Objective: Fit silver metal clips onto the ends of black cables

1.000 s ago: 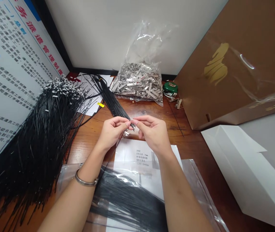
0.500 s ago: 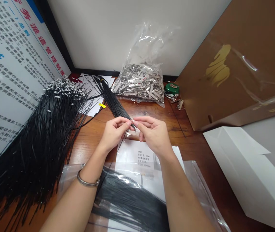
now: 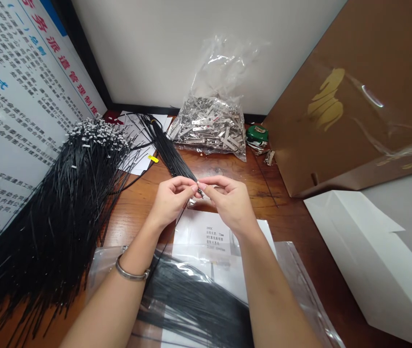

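My left hand (image 3: 174, 199) is closed in a pinch on a thin black wire (image 3: 181, 215), which runs down from the fingers toward my wrist. Fingertip to fingertip with it, my right hand (image 3: 230, 202) pinches a small white piece (image 3: 198, 183), mostly covered by the fingers. Just behind the fingertips lies a bundle of black wires (image 3: 175, 157), its near ends showing between my hands. Below my forearms, a clear plastic bag (image 3: 289, 261) holds many more black wires (image 3: 198, 299).
At left stands a big heap of black wires (image 3: 64, 208) with white tips. A clear bag of metal strips (image 3: 209, 121) leans against the wall. Right of it are a green tape measure (image 3: 257, 134), a brown box (image 3: 322, 145) and a white box (image 3: 369, 256). A printed sheet (image 3: 191, 232) lies under my hands.
My right hand's fingers have drawn in slightly and closed up against the left fingertips. The white piece shows less now. Everything else looks the same.
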Demonstrator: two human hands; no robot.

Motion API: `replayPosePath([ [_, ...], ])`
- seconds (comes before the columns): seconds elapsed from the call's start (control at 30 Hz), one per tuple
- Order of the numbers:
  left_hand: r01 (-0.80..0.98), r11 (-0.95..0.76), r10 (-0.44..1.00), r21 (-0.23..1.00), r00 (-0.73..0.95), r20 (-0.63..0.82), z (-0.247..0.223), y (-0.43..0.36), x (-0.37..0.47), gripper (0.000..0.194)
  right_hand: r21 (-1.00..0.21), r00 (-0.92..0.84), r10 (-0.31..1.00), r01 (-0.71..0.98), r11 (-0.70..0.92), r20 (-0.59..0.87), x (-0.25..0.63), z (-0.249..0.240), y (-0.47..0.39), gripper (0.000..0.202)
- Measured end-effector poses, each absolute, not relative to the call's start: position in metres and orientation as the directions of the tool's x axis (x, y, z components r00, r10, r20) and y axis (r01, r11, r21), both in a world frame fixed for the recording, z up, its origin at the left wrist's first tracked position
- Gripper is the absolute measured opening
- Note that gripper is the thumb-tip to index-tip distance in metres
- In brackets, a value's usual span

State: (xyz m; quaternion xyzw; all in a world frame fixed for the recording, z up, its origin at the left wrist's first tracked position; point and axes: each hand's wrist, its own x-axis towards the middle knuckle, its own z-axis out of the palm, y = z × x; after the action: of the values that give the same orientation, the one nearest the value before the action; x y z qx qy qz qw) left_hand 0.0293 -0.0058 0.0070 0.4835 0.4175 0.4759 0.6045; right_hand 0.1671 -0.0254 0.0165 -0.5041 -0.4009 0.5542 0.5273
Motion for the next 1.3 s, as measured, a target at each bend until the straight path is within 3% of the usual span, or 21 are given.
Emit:
replayPosePath([
  [0.27, -0.163, 0.107, 0.981, 0.981, 0.178, -0.077, 0.006, -0.006, 0.03, 0.028, -0.998, 0.108, 0.994, -0.052, -0.027, -0.033, 0.168, 0.013, -0.023, 0.027],
  [0.73, -0.179, 0.107, 0.977, 0.978, 0.201, -0.07, 0.004, -0.007, 0.03, 0.028, -0.984, 0.081, 0.987, -0.119, -0.129, -0.139, 0.167, 0.019, -0.025, 0.033],
  [1.3, -0.205, 0.084, 0.977, 0.975, 0.209, -0.04, 0.006, -0.007, 0.03, 0.028, -0.991, 0.155, 0.98, -0.064, -0.12, -0.128, 0.169, 0.022, -0.027, 0.024],
])
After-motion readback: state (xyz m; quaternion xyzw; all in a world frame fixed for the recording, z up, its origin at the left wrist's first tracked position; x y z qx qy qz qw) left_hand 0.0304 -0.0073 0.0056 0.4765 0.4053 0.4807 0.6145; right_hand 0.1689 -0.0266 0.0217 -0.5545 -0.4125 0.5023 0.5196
